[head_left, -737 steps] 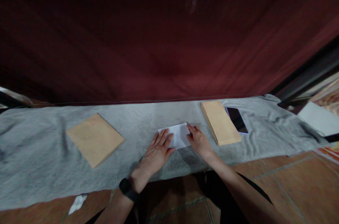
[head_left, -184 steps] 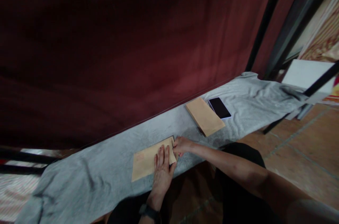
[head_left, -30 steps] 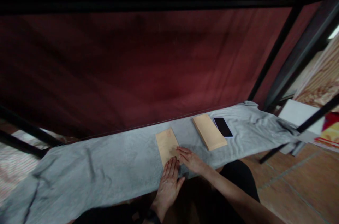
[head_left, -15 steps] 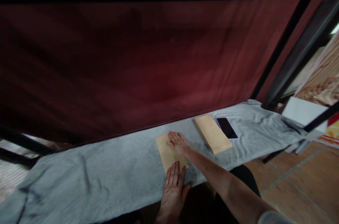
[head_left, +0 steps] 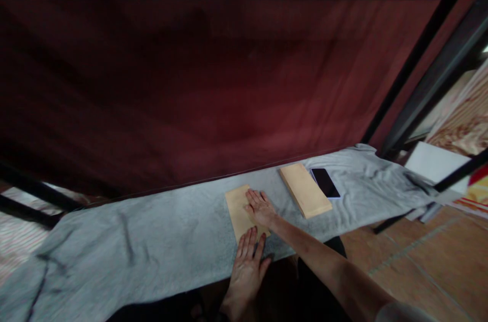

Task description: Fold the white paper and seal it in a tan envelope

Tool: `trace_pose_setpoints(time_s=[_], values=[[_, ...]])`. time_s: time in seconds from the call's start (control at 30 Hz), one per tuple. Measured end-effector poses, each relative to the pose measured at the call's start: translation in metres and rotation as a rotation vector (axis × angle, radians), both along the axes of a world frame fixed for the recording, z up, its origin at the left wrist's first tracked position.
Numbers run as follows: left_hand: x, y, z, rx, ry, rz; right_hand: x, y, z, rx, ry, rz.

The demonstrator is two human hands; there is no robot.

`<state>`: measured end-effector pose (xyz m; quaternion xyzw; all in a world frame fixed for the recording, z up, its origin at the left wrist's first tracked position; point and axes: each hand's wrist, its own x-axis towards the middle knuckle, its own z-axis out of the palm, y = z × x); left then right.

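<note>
A tan envelope [head_left: 238,205] lies flat on the grey cloth [head_left: 152,251] in front of me. My right hand [head_left: 260,207] rests flat on the envelope's right half, fingers stretched out. My left hand [head_left: 247,267] lies flat with its fingertips on the envelope's near edge, fingers spread. Neither hand holds anything.
A stack of tan envelopes [head_left: 305,190] lies to the right, with a dark phone [head_left: 325,183] beside it. A dark red curtain [head_left: 190,88] hangs behind the cloth. Black frame bars [head_left: 412,63] stand at right, with a white board [head_left: 434,164] beyond. Brown tiled floor [head_left: 419,256] lies at lower right.
My right hand slid up along the envelope and has drawn back a little toward its middle. My left hand has stayed at the near edge.
</note>
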<state>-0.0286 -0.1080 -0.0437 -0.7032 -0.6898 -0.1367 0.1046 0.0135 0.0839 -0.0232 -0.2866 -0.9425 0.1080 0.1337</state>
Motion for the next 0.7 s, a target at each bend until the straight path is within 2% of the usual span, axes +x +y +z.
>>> trace_pose_setpoints(time_s=[0.23,0.5,0.63,0.7], values=[[-0.002,-0.002,0.005,0.0,-0.021,-0.026,0.046,-0.021,-0.005,0.063,-0.037,0.13],[-0.001,-0.006,0.004,-0.028,-0.038,-0.012,0.102,-0.055,0.0,0.068,-0.032,0.221],[0.001,-0.011,0.003,-0.008,-0.018,0.03,0.119,-0.074,0.0,0.039,0.009,0.225],[0.002,-0.011,0.003,-0.004,0.007,0.06,0.121,-0.072,0.005,-0.031,0.046,0.223]])
